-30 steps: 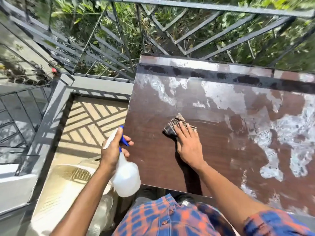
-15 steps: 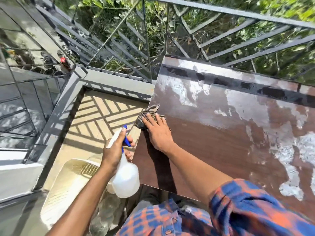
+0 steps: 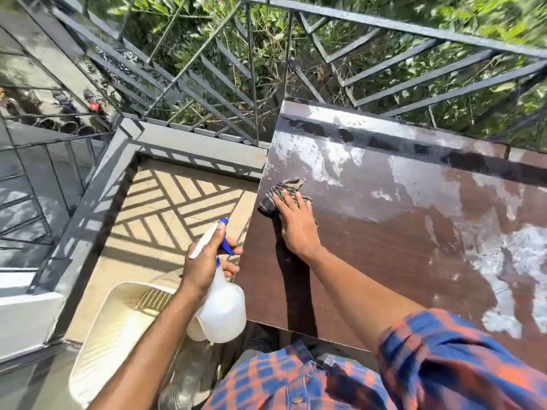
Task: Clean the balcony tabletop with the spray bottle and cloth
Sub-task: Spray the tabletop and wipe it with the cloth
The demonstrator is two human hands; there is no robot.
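Brown tabletop streaked white — striped grey cloth, white-and-blue spray bottle, orange-blue checked sleeve.

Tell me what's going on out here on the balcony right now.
A person is wiping down a brown tabletop. The right hand presses a striped cloth flat near the table's left edge, while the left hand holds a white spray bottle off the table's side, not spraying the surface. The patch near the person looks wiped clean; whitish smears remain along the far side and to the right.
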